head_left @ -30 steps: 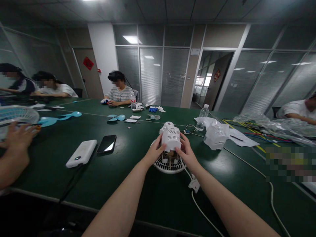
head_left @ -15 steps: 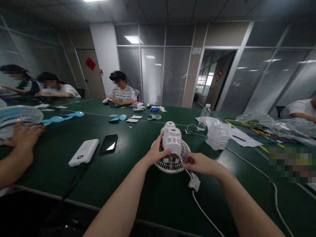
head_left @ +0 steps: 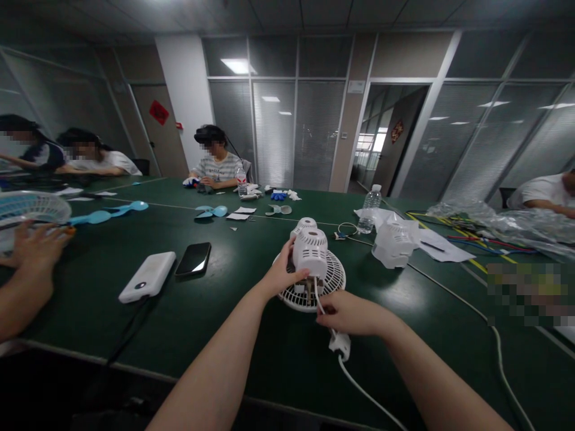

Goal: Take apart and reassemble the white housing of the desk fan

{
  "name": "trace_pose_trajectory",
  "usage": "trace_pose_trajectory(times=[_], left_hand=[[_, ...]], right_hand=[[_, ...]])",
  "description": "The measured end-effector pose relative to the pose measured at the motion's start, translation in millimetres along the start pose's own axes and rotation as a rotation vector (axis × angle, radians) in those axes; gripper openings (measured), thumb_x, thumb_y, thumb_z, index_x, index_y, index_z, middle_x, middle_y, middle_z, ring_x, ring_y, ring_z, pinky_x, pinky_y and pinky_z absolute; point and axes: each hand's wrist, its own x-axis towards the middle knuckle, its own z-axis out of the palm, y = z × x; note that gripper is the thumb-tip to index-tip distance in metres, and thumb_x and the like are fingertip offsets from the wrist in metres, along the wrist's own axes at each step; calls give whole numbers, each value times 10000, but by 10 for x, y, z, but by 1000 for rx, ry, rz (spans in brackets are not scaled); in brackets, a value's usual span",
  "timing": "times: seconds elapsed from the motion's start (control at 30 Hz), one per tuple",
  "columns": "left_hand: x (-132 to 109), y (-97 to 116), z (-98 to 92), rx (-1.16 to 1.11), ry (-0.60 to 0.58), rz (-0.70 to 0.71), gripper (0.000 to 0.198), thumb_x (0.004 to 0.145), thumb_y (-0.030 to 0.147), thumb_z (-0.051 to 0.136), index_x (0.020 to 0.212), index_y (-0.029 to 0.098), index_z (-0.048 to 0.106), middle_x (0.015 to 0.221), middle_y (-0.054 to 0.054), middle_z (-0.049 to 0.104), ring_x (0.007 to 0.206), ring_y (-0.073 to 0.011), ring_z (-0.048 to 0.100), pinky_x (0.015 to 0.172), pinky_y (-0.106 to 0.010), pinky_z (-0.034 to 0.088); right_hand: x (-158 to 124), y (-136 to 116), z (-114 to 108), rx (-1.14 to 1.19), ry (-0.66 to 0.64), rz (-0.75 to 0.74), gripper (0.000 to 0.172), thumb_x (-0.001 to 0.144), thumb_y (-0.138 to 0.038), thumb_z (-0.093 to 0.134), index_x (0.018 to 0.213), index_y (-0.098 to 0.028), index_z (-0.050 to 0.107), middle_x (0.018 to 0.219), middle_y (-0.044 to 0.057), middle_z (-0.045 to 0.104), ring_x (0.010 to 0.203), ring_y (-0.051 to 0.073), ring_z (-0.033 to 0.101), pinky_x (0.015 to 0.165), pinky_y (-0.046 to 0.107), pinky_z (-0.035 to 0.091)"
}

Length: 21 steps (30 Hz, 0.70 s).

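The white housing (head_left: 309, 256) stood upright near the middle of the tabletop (head_left: 242, 263), above a round white grille (head_left: 336, 272) that lay flat. A second rounded white part (head_left: 305, 223) showed just behind the housing, and brownish workings (head_left: 308, 291) were bared below its lower edge. The left hand (head_left: 279, 275) had its grip closed on the housing, fingers around the left side and thumb across the lower front. The right hand (head_left: 350, 312) had its grip pinched on the white cord (head_left: 317, 292), in front of the grille; the cord ran up to the housing's underside. Just below the right hand, a small white box (head_left: 340, 345) sat on the cord, which went on toward the near edge.

To the left lay a dark phone (head_left: 193, 259), with a white power bank (head_left: 148, 276) just beside it. To the right stood a translucent white cover (head_left: 394, 245), a clear bottle (head_left: 370, 208) near it, and a sheet of paper (head_left: 449, 250) with a pen (head_left: 432, 246) on it. Farther back were blue blades (head_left: 211, 212) and pale blades (head_left: 278, 209). At the far left, another person's hand (head_left: 40, 251) touched a pale blue grille (head_left: 36, 206). Across the tabletop sat a person in a striped shirt (head_left: 220, 169).
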Motion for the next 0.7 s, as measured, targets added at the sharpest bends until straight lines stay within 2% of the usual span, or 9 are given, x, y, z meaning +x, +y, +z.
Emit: trace_pose_trajectory(times=[0.13, 0.27, 0.4, 0.5, 0.57, 0.63, 0.7], left_hand=[[1, 7, 6, 6, 1, 20, 1028, 695, 447, 757, 1489, 208, 148, 1458, -158, 395, 1331, -318, 407, 1115, -466, 317], [7, -11, 2, -1, 5, 29, 1028, 696, 455, 754, 1489, 199, 152, 1455, -161, 397, 1329, -317, 410, 1115, -463, 316], [10, -31, -1, 0, 4, 18, 1023, 703, 465, 748, 1488, 196, 149, 1454, -166, 397, 1322, -319, 418, 1106, -464, 327], [9, -21, 1, 9, 0, 28, 1026, 705, 460, 748, 1487, 188, 142, 1463, -163, 384, 1342, -312, 392, 1123, -454, 305], [7, -4, 0, 15, -6, 26, 1030, 705, 454, 749, 1489, 189, 137, 1467, -161, 380, 1351, -311, 379, 1131, -456, 290], [3, 13, -4, 20, -11, 6, 1034, 701, 448, 754, 1491, 197, 136, 1469, -163, 377, 1351, -320, 378, 1128, -471, 291], [-2, 23, -10, 15, -22, -9, 1051, 693, 436, 762, 1494, 207, 123, 1471, -165, 374, 1347, -324, 386, 1122, -484, 298]], right_hand=[[125, -28, 201, 208, 49, -19, 137, 849, -289, 563, 908, -204, 653, 786, 11, 699, 688, 160, 646, 607, 257, 494], [182, -47, 290, 257, 155, -27, 156, 817, -276, 615, 953, -217, 660, 815, 14, 715, 746, 181, 662, 654, 276, 506], [123, -60, 189, 210, 204, -52, 201, 834, -298, 586, 1008, -230, 658, 813, 11, 712, 716, 178, 658, 648, 284, 495], [58, -37, 29, 165, 262, -72, 180, 857, -310, 537, 925, -226, 682, 794, 10, 702, 726, 176, 656, 682, 294, 488], [39, 23, -77, 125, 372, -35, 212, 864, -336, 514, 801, -206, 668, 698, 6, 665, 680, 175, 634, 668, 301, 478], [58, 126, -154, 105, 569, 8, 254, 866, -378, 501, 734, -198, 622, 649, 6, 622, 662, 181, 608, 660, 314, 472], [121, 257, -182, 163, 780, -6, 231, 855, -412, 516, 807, -201, 598, 753, 28, 639, 750, 201, 615, 703, 335, 487]])
